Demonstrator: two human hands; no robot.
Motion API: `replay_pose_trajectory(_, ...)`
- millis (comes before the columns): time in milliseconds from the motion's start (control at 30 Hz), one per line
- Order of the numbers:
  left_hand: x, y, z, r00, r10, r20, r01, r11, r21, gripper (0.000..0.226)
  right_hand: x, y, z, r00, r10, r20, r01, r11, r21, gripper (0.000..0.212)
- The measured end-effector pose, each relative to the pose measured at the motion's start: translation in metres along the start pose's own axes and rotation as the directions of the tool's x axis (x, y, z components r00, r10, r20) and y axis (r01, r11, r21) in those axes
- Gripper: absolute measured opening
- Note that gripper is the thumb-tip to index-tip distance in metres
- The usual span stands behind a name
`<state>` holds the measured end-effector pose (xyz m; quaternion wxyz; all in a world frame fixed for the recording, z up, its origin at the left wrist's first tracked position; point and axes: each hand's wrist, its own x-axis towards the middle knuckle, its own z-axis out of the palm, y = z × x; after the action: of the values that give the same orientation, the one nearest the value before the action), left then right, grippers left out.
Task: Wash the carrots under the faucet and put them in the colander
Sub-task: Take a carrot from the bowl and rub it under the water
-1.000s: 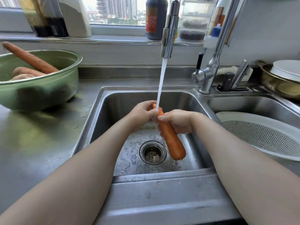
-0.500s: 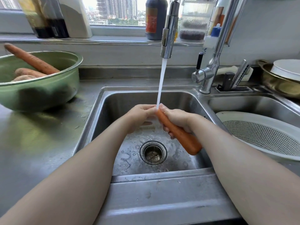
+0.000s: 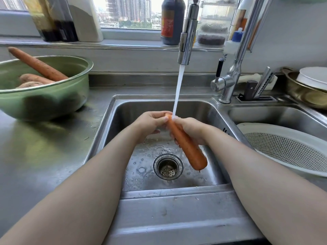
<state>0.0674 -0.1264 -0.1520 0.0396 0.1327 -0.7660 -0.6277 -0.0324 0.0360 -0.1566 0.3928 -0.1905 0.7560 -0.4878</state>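
Over the steel sink (image 3: 208,112), the right hand (image 3: 192,130) is gripping a carrot (image 3: 187,147); the left hand (image 3: 150,122) is pinching its top under running water (image 3: 177,91).

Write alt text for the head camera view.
A left hand and right hand hold a carrot under the running faucet above a steel sink. A white colander lies to the right; a green bowl on the left counter holds more carrots.

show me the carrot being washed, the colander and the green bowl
carrot (image 3: 190,152), head view, middle of its orange body
colander (image 3: 286,152), head view, perforated inner wall
green bowl (image 3: 46,101), head view, outer side wall
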Motion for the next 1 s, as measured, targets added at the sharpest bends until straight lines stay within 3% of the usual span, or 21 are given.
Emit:
replay_pose_trajectory(167, 0.002, -0.001, -0.001, 1.000, -0.002, -0.026, 0.002, 1.000, -0.003, 0.022, -0.001, -0.008, 0.013, 0.997, 0.006, -0.079, -0.006, 1.000, 0.005, 0.053)
replay_pose_trajectory(300, 0.003, -0.002, 0.001, 1.000, 0.000, -0.015, 0.000, 0.999, 0.035, 0.022, 0.005, -0.009, 0.019, 0.979, 0.058, -0.198, -0.075, 0.994, -0.082, 0.081)
replay_pose_trajectory(367, 0.003, -0.001, 0.003, 1.000, -0.003, -0.028, 0.004, 0.999, 0.040, 0.020, 0.006, -0.008, 0.017, 0.978, 0.062, -0.197, -0.079, 0.994, -0.077, 0.082)
replay_pose_trajectory(533, 0.004, -0.001, 0.000, 0.995, -0.031, -0.100, 0.029, 0.999, -0.020, 0.019, -0.007, -0.011, 0.012, 0.998, 0.008, -0.056, -0.010, 1.000, -0.025, 0.037)
replay_pose_trajectory(600, 0.003, -0.002, -0.002, 0.995, -0.035, -0.091, 0.033, 0.999, -0.016, 0.019, -0.007, -0.010, 0.014, 1.000, -0.030, 0.000, 0.030, 0.998, -0.061, 0.030)
replay_pose_trajectory(733, 0.004, -0.004, -0.005, 0.996, -0.035, -0.077, 0.031, 0.998, -0.058, 0.018, -0.005, -0.014, 0.026, 0.989, -0.092, -0.117, 0.086, 0.995, -0.057, 0.043)
replay_pose_trajectory(833, 0.003, -0.003, -0.005, 0.998, -0.025, -0.054, 0.022, 0.998, -0.053, 0.022, -0.006, -0.017, 0.029, 0.980, -0.051, -0.191, 0.028, 0.992, -0.125, 0.062)
replay_pose_trajectory(1000, 0.003, 0.000, -0.002, 0.998, -0.028, -0.050, 0.022, 0.994, -0.103, 0.026, -0.006, -0.019, 0.025, 0.972, -0.034, -0.233, 0.009, 0.994, -0.105, 0.054)
